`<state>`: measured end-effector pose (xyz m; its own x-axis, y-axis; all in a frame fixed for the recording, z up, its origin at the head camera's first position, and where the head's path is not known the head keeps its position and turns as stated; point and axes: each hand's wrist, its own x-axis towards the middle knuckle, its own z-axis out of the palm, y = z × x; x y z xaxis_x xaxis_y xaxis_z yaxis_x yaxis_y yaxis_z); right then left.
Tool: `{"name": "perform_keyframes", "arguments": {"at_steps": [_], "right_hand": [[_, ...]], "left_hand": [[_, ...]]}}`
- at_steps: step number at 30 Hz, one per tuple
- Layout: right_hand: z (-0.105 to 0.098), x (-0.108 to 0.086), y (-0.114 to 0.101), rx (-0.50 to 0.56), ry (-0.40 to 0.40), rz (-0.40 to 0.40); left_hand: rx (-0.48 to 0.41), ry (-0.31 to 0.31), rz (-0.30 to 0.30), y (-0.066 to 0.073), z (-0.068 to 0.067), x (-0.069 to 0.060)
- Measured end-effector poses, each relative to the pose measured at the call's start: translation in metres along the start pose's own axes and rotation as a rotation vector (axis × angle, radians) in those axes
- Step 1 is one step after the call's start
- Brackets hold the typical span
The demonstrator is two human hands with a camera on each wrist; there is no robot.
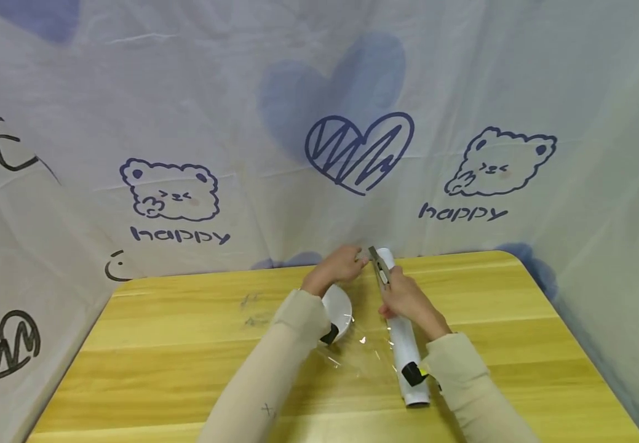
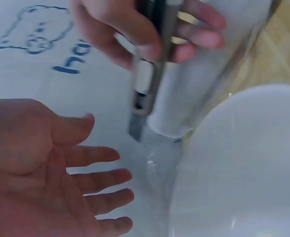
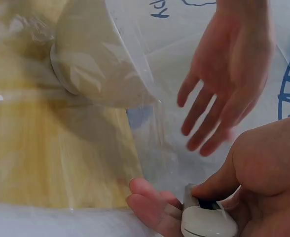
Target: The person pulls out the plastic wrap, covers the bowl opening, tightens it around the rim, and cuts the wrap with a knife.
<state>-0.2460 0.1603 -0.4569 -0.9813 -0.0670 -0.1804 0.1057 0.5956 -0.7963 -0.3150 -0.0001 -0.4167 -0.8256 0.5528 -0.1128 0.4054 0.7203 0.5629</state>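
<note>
My right hand grips a grey utility knife, its blade out and pointing toward the far edge of the table. Under that hand lies a white roll of clear plastic film. A sheet of the film spans from the roll to a white bowl, which stands tilted on its side. In the right wrist view the film lies wrinkled over the bowl. Beyond the bowl, my left hand has its fingers extended and apart, close to the blade and holding nothing.
The yellow wood-grain table ends at its far edge just under both hands. A pale cloth with blue drawings hangs behind it and along both sides. Faint marks show on the tabletop left of the bowl.
</note>
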Motion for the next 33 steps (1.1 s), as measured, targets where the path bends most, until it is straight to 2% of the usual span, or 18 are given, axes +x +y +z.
{"name": "perform_keyframes", "arguments": {"at_steps": [3,6,8,11,15,20,23,27,30,33], "right_hand": [[-0.004,0.000,0.003,0.009,0.011,0.001],[-0.005,0.003,0.004,0.013,0.006,-0.002],[-0.006,0.004,0.004,0.011,0.005,0.001],[-0.007,0.006,0.004,-0.009,0.006,-0.004],[-0.007,0.009,0.003,-0.042,0.022,-0.003],[-0.003,0.013,0.002,-0.070,0.039,0.004],[-0.001,0.014,0.001,-0.091,0.046,0.011],[0.000,0.014,-0.001,-0.107,0.048,0.026],[0.000,0.014,-0.004,-0.119,0.047,0.034],[0.000,0.017,-0.007,-0.138,0.042,0.048]], "left_hand": [[0.069,-0.014,-0.008,-0.004,0.009,0.025],[0.108,-0.016,-0.018,-0.015,0.019,0.048],[0.093,-0.013,-0.045,-0.022,0.025,0.060],[0.064,0.001,-0.103,-0.027,0.032,0.070],[-0.010,0.066,-0.190,-0.029,0.038,0.070],[-0.205,0.177,-0.296,-0.032,0.043,0.064],[-0.326,0.198,-0.341,-0.034,0.044,0.063],[-0.619,0.165,-0.354,-0.030,0.042,0.060],[-0.825,0.109,-0.356,-0.028,0.041,0.059],[-0.905,0.073,-0.362,-0.028,0.042,0.060]]}}
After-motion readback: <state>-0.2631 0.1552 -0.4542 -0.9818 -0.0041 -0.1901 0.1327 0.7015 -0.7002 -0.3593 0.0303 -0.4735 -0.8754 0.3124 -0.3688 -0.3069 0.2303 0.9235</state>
